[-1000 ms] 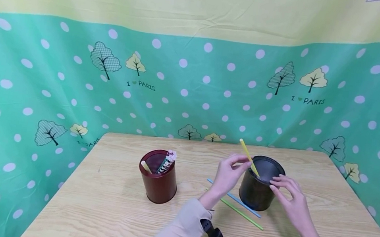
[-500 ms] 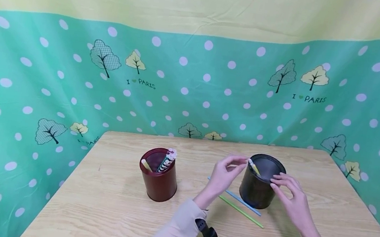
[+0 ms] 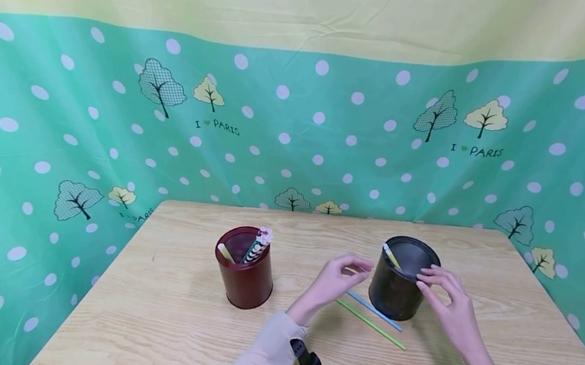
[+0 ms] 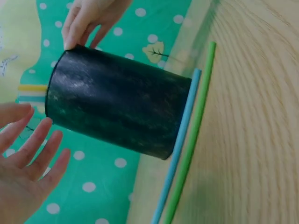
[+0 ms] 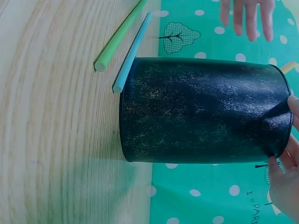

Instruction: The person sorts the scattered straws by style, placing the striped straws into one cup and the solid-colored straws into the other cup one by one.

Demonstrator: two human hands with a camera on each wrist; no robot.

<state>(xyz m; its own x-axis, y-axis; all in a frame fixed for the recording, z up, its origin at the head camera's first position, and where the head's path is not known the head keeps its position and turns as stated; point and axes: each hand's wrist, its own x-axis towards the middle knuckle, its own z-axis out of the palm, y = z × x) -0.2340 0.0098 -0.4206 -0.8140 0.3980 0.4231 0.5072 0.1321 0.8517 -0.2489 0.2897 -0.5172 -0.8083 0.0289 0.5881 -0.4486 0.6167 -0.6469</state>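
A black round can (image 3: 394,294) stands upright on the table, with a slim yellow stick (image 3: 392,258) leaning inside against its left wall. My right hand (image 3: 446,295) holds the can's rim on the right, thumb and fingers at the edge. Just left of the can, my left hand (image 3: 338,278) hovers with loosely bent fingers and nothing in them. The left wrist view shows those fingers spread near the rim. A blue stick (image 3: 375,312) and a green stick (image 3: 372,325) lie side by side in front of the can.
To the left stands a dark red can (image 3: 245,290) holding a pale yellow stick (image 3: 226,253) and a dark patterned piece with a pink-white flowery top (image 3: 263,237). Behind the wooden table (image 3: 168,326) hangs a green dotted curtain (image 3: 249,171).
The yellow stick has gone down into the black can, and my left hand has let go of it and drawn back to the left and down. My right hand stays at the rim.
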